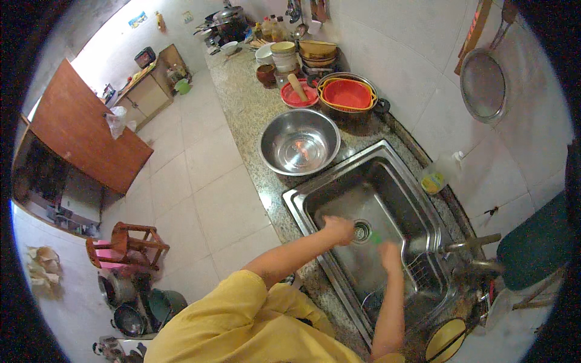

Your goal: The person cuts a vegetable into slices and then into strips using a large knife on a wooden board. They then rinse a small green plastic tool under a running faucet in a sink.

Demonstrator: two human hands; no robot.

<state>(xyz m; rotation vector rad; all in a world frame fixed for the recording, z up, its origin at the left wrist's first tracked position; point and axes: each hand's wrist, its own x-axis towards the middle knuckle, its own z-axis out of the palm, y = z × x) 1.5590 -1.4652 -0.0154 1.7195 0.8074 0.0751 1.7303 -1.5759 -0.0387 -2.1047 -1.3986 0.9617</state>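
Observation:
Both my hands are inside the stainless steel sink (336,167). My left hand (340,230) is curled beside the round drain (361,231), and I cannot make out what its fingers hold, if anything. To the right of the drain, my right hand (390,256) is closed on a small green thing (376,238) that is blurred; its kind is unclear. A wire rack (417,272) lies in the sink just right of that hand. On the counter beyond the sink stands a wide steel basin (284,148).
Red and yellow baskets (347,94) sit in a pot behind the basin. Near them are a red dish (292,100) with a wooden pestle (297,88) and stacked bowls (284,55). A bottle (441,173) stands by the wall. The faucet (469,243) is at right.

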